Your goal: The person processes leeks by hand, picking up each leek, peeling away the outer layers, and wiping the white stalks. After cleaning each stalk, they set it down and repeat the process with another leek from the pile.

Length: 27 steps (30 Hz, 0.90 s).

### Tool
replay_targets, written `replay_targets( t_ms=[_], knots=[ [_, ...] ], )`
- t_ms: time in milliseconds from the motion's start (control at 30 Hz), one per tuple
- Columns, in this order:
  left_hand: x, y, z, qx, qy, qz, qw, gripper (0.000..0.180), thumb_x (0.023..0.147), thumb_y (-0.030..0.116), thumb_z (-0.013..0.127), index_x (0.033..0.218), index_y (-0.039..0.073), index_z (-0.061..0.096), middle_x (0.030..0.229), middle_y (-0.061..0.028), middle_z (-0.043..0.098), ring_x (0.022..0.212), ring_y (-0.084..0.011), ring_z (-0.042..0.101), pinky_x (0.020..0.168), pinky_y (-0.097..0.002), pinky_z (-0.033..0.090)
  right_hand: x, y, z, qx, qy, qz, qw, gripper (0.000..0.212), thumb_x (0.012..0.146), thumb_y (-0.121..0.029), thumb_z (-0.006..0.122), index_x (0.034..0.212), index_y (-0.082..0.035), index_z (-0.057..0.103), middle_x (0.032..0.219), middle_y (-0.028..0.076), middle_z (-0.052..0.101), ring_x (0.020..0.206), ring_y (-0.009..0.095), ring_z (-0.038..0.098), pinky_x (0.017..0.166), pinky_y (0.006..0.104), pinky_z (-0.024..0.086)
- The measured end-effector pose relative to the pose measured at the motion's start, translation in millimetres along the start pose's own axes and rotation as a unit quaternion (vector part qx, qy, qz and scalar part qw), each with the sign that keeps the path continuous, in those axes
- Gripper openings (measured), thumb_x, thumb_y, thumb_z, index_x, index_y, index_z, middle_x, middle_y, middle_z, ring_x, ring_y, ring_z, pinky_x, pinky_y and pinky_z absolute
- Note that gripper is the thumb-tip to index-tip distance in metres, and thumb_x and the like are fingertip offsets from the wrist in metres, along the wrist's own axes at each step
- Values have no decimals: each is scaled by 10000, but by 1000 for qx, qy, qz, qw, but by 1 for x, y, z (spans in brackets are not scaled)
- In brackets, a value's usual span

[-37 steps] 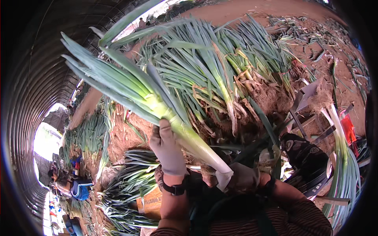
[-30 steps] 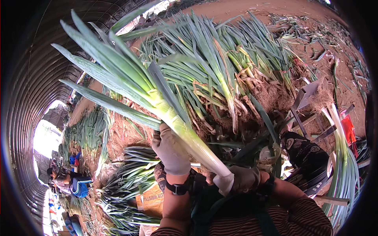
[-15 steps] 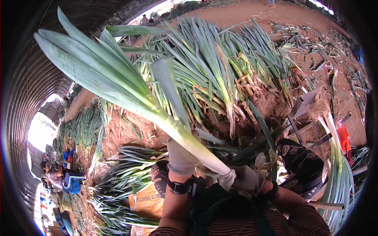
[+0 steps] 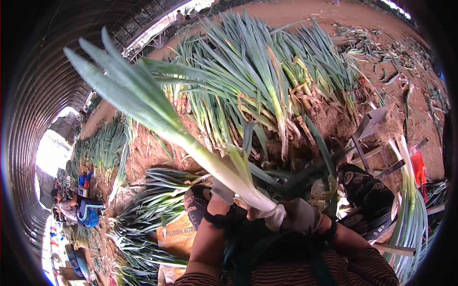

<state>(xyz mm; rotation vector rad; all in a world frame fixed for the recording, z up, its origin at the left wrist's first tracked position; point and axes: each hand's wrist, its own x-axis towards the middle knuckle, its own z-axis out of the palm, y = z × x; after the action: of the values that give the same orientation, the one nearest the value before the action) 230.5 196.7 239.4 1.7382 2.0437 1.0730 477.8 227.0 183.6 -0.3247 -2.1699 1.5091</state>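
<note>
Right hand (image 4: pixel 302 217) fingers clenched at leek (image 4: pixel 192 145) base; left hand (image 4: pixel 221 192) behind it, finger closure unclear; outer leaf (image 4: pixel 242 164) seemingly part-stripped; bundles (image 4: pixel 272 90) beyond still rooted

"How does the leek (image 4: pixel 210 160) lie?"
"Slantwise: leaf tips at ten o'clock, base at five in the right hand (image 4: pixel 303 217). The left hand (image 4: pixel 222 189) is partly behind the stalk."
"Beyond it?"
"A big heap (image 4: pixel 257 71) at twelve on the ground (image 4: pixel 276 14), a smaller one (image 4: pixel 102 155) at nine."
"Nearer?"
"Loose leeks (image 4: pixel 160 202) at eight, a sack (image 4: pixel 179 234) beside them at seven, a bundle (image 4: pixel 410 200) at four."
</note>
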Motion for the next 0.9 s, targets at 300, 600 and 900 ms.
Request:
replay_targets(
  t_ms=[300,600,900],
  knots=[
    [-33,-8,113,-110,-52,-154,981,201,861,171,575,857,-12,659,709,-246,627,694,-395,652,587,-440,465,10,-37,-2,-122,44,-65,989,396,731,-297,734,1038,-57,663,724,123,654,607,304,655,558,373,528],
    [-62,-35,130,-290,-112,-131,941,270,913,258,550,1016,16,609,823,-125,637,717,-254,622,633,-393,473,8,-51,-2,-214,74,-53,973,394,732,-303,742,1041,-78,650,681,100,640,583,289,645,554,369,518],
    [-31,10,-75,-595,293,-71,745,652,920,646,419,1162,47,503,1024,-100,581,920,-222,567,852,-361,481,28,-63,9,-395,83,-10,915,251,775,-234,694,832,-51,532,670,117,612,553,287,629,517,401,502]
  ],
)
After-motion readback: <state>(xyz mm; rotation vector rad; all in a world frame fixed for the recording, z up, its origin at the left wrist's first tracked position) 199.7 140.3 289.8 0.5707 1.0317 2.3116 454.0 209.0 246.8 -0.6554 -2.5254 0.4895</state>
